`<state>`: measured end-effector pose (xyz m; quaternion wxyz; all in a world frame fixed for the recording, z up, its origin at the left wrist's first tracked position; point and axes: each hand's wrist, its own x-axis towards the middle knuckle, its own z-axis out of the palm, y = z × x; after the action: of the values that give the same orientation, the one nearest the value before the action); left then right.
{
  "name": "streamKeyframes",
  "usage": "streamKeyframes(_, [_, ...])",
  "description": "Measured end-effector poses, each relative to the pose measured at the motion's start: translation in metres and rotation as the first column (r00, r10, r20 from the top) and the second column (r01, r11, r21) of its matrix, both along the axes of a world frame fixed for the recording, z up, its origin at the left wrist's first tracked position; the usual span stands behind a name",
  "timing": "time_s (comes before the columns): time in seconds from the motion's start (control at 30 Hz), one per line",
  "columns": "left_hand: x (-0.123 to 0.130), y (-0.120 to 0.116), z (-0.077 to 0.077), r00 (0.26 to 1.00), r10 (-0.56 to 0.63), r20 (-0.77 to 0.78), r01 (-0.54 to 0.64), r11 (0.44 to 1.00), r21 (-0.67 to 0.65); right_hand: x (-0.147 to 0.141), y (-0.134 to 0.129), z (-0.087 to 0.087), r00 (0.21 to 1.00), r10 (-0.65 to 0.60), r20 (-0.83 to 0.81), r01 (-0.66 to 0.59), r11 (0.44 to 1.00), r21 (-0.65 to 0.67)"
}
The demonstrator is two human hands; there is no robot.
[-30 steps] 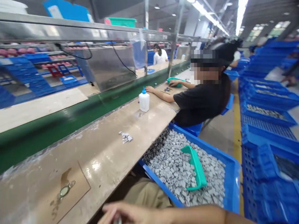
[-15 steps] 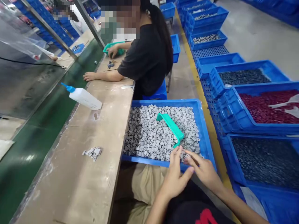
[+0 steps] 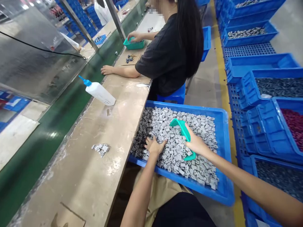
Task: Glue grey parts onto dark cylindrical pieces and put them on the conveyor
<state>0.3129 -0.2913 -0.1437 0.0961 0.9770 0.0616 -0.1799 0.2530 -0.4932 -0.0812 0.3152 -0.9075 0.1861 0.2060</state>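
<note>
A blue bin (image 3: 226, 157) full of small grey parts (image 3: 176, 164) stands beside the bench, over my lap. My right hand (image 3: 196, 142) is closed around the edge of a green tray (image 3: 184, 130), which is tilted on its side among the grey parts. Left of it, my left hand (image 3: 155, 146) rests on the parts with its fingers spread. A small pile of grey parts (image 3: 101, 148) lies on the bench.
A white bottle with a blue tip (image 3: 100, 93) stands on the wooden bench (image 3: 78, 176). Ahead, a person in black (image 3: 165, 56) sits with one hand in a green tray (image 3: 134, 45). Blue bins (image 3: 258, 126) line the right side.
My hands have moved apart from near each other at the bin's front edge. The right one has taken hold of the green tray; the left one has gone down onto the parts.
</note>
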Motion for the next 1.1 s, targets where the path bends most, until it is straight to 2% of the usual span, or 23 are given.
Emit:
streamKeyframes(0.07, [-0.004, -0.009, 0.000, 1.000, -0.010, 0.005, 0.010, 1.000, -0.015, -0.004, -0.008, -0.012, 0.998, -0.052, -0.045, 0.059, 0.987, 0.152])
streamKeyframes(0.1, [-0.006, -0.014, 0.000, 1.000, -0.008, 0.009, 0.008, 1.000, -0.024, -0.005, -0.009, -0.016, 0.996, -0.070, -0.048, 0.077, 0.981, 0.176])
streamKeyframes(0.17, [-0.008, -0.027, 0.000, 0.999, 0.023, 0.023, -0.022, 0.999, -0.034, -0.004, -0.004, -0.018, 0.996, -0.078, -0.033, 0.081, 0.989, 0.120])
streamKeyframes(0.27, [-0.003, -0.048, -0.001, 0.992, 0.121, 0.042, -0.120, 0.993, -0.019, 0.005, 0.013, -0.013, 0.999, -0.038, 0.013, 0.039, 0.997, -0.063])
streamKeyframes(0.33, [0.002, -0.052, -0.002, 0.987, 0.156, 0.050, -0.155, 0.988, -0.019, 0.007, 0.023, -0.008, 1.000, -0.007, 0.022, 0.009, 0.994, -0.112])
streamKeyframes(0.4, [0.003, -0.047, 0.001, 0.992, 0.116, 0.057, -0.113, 0.992, -0.056, 0.003, 0.027, -0.005, 0.999, 0.039, 0.027, -0.036, 0.994, -0.100])
streamKeyframes(0.47, [-0.002, -0.041, 0.005, 0.998, 0.017, 0.067, -0.008, 0.992, -0.124, -0.004, 0.026, -0.004, 0.996, 0.087, 0.037, -0.084, 0.994, -0.073])
streamKeyframes(0.53, [-0.012, -0.046, 0.009, 0.993, -0.084, 0.083, 0.099, 0.975, -0.201, -0.008, 0.020, -0.007, 0.996, 0.085, 0.037, -0.083, 0.995, -0.047])
streamKeyframes(0.6, [-0.022, -0.067, 0.010, 0.983, -0.149, 0.106, 0.172, 0.949, -0.264, -0.008, 0.010, -0.013, 1.000, 0.016, 0.015, -0.016, 0.999, 0.034])
streamKeyframes(0.67, [-0.029, -0.096, 0.010, 0.967, -0.221, 0.130, 0.252, 0.911, -0.327, -0.005, -0.001, -0.023, 0.996, -0.083, -0.017, 0.085, 0.974, 0.211])
streamKeyframes(0.73, [-0.033, -0.117, 0.010, 0.930, -0.336, 0.147, 0.367, 0.840, -0.401, -0.003, -0.013, -0.031, 0.986, -0.165, -0.022, 0.159, 0.896, 0.416])
streamKeyframes(0.77, [-0.033, -0.120, 0.011, 0.902, -0.403, 0.156, 0.429, 0.789, -0.441, -0.003, -0.018, -0.035, 0.981, -0.195, -0.014, 0.177, 0.851, 0.495])
streamKeyframes(0.83, [-0.030, -0.104, 0.017, 0.831, -0.525, 0.183, 0.539, 0.679, -0.499, -0.006, -0.025, -0.037, 0.974, -0.227, -0.003, 0.188, 0.800, 0.569])
streamKeyframes(0.87, [-0.028, -0.086, 0.021, 0.821, -0.543, 0.177, 0.551, 0.673, -0.493, -0.008, -0.027, -0.035, 0.975, -0.224, -0.011, 0.191, 0.806, 0.561])
streamKeyframes(0.9, [-0.024, -0.064, 0.025, 0.825, -0.542, 0.162, 0.547, 0.691, -0.472, -0.011, -0.028, -0.032, 0.978, -0.209, -0.025, 0.191, 0.830, 0.523])
streamKeyframes(0.93, [-0.020, -0.038, 0.028, 0.867, -0.484, 0.119, 0.487, 0.772, -0.409, -0.013, -0.028, -0.028, 0.982, -0.182, -0.050, 0.184, 0.871, 0.455])
streamKeyframes(0.97, [-0.014, -0.013, 0.031, 0.943, -0.331, 0.032, 0.326, 0.901, -0.285, -0.016, -0.027, -0.022, 0.986, -0.141, -0.085, 0.162, 0.919, 0.361])
streamKeyframes(1.0, [-0.009, 0.010, 0.031, 0.974, -0.228, -0.004, 0.222, 0.952, -0.213, -0.018, -0.025, -0.016, 0.988, -0.091, -0.129, 0.121, 0.961, 0.248])
streamKeyframes(1.03, [-0.004, 0.027, 0.030, 0.989, -0.147, -0.034, 0.141, 0.979, -0.148, -0.018, -0.023, -0.010, 0.984, -0.040, -0.176, 0.064, 0.989, 0.136])
streamKeyframes(1.1, [0.003, 0.043, 0.023, 0.997, -0.049, -0.066, 0.045, 0.997, -0.063, -0.016, -0.015, 0.000, 0.965, 0.062, -0.256, -0.068, 0.998, -0.014])
